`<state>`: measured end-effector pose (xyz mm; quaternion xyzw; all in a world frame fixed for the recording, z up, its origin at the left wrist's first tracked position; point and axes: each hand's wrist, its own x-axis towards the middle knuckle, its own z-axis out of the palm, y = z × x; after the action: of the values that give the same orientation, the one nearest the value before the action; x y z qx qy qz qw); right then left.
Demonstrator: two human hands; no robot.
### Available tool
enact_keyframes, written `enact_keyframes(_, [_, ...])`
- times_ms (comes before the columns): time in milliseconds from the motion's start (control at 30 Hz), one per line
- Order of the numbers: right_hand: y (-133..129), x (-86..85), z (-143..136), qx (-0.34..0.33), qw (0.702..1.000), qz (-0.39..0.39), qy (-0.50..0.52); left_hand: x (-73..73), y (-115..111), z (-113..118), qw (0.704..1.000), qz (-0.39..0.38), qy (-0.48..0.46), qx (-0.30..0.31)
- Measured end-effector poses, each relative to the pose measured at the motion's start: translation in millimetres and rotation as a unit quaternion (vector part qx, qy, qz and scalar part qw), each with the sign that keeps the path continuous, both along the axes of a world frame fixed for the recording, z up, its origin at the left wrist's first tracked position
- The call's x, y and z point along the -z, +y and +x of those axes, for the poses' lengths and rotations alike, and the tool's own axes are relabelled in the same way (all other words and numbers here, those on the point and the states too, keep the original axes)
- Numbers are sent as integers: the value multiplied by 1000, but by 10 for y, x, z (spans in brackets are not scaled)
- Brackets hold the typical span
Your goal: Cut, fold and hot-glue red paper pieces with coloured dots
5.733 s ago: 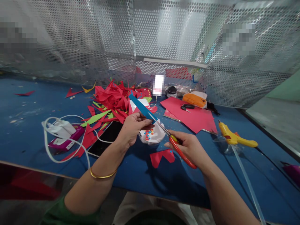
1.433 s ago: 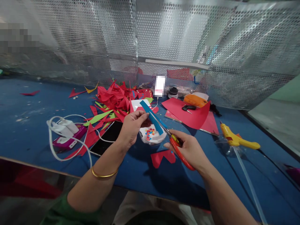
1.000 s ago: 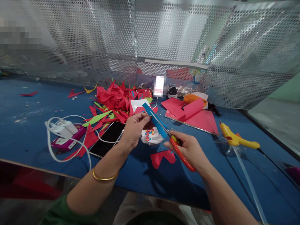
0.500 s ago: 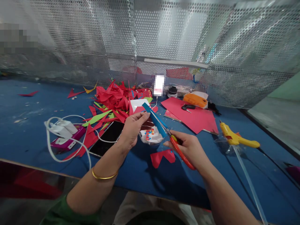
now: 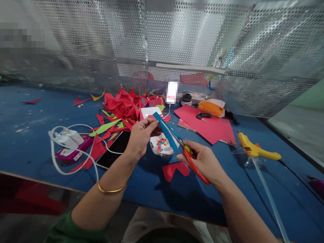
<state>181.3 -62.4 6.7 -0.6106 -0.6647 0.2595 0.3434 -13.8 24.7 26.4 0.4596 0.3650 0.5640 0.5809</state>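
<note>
My left hand (image 5: 142, 134) pinches the upper end of a blue paper strip (image 5: 165, 131) between thumb and fingers. My right hand (image 5: 202, 159) is closed round the red and yellow handles of a pair of scissors (image 5: 192, 165). The scissor blades lie along the strip's right side, and a thin blue sliver runs beside them. Below the strip stands a small bowl (image 5: 163, 152) with white lining and several tiny red, orange and blue paper bits. A red paper cutout (image 5: 175, 169) lies on the table just under the scissors.
On the blue table (image 5: 141, 192) lie a heap of red paper scraps (image 5: 123, 104), a dark tablet (image 5: 116, 148) and a purple power strip (image 5: 74, 150) with white cables. To the right are red paper sheets (image 5: 210, 123) and a yellow glue gun (image 5: 255, 146). Perforated metal (image 5: 182, 40) borders the back.
My left hand has shifted slightly left with the blue strip, whose lower end has moved away from the scissors. The right hand has hardly moved.
</note>
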Motion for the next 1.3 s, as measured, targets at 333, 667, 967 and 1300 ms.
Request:
enact_keyframes(333, [26, 42, 7, -7, 1000, 11, 8, 42, -61, 78, 1000, 9, -17, 17])
enact_keyframes(667, [41, 55, 42, -20, 1000, 8, 17, 27, -73, 80, 999, -5, -14, 32])
enact_keyframes(967, [35, 6, 25, -11, 1000, 8, 1, 17, -38, 29, 999, -33, -9, 38])
enact_keyframes(1300, [21, 15, 31, -15, 1000, 4, 5, -7, -4, -8, 1000, 1, 4, 9])
